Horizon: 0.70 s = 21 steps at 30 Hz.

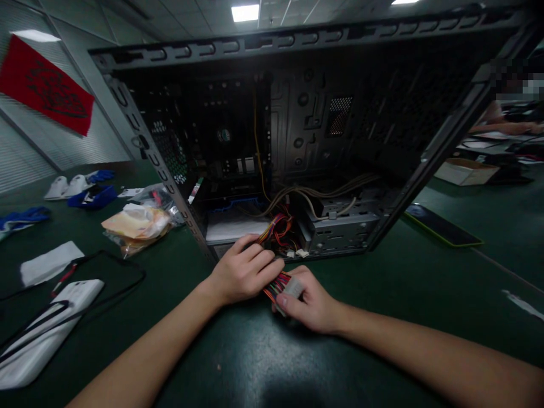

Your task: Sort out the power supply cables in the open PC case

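An open computer case (pixel 293 42) stands on its side on the dark green table in front of me. My left hand (pixel 246 269) is closed around a bundle of coloured power cables (pixel 278 229) at the case's lower edge. Those cables run out of the case, under my fingers, to a pale multi-pin connector (pixel 293 288). My right hand (pixel 312 303) pinches this connector between thumb and fingers. Behind my left hand sits the light grey power supply (pixel 236 226), and a metal drive cage (pixel 340 232) is to the right of the cables.
At left lie a white power strip (pixel 55 334) with black cords, a plastic bag (pixel 136 224) and blue-white gloves (pixel 25 218). A phone-like dark slab (pixel 442 225) and a cardboard box (pixel 465 171) are at right. Another person's hand (pixel 518 128) shows at far right.
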Tool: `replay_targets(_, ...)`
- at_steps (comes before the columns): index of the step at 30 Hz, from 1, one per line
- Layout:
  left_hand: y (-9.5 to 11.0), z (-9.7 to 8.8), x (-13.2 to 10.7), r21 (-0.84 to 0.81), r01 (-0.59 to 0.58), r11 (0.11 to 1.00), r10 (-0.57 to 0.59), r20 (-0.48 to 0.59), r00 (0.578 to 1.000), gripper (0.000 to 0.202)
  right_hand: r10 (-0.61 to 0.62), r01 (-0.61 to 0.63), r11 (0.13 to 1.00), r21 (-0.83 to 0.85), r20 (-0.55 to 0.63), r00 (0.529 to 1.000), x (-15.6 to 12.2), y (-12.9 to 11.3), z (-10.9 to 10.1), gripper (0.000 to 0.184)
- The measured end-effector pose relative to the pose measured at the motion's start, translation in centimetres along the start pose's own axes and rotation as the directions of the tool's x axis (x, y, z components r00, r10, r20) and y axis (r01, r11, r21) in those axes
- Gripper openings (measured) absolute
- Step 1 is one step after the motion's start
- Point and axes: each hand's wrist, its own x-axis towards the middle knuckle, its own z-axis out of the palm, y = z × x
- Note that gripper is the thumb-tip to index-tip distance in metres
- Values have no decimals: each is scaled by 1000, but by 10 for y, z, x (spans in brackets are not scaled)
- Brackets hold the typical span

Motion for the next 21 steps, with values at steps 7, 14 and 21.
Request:
replay_targets(7,23,-7,8,-223,-165,961,149,-86,985,26,-545,536,759,-369,89,834,-5,6,0,30)
replay_targets(14,36,0,9,-534,12,846,-49,-55,997,32,-588,636,701,-324,243,772,-12,16,1,43)
replay_targets(21,41,7,7,-734,229,639,-134,186,973,47,-474,584,721,-373,348,809,-13,23,8,35)
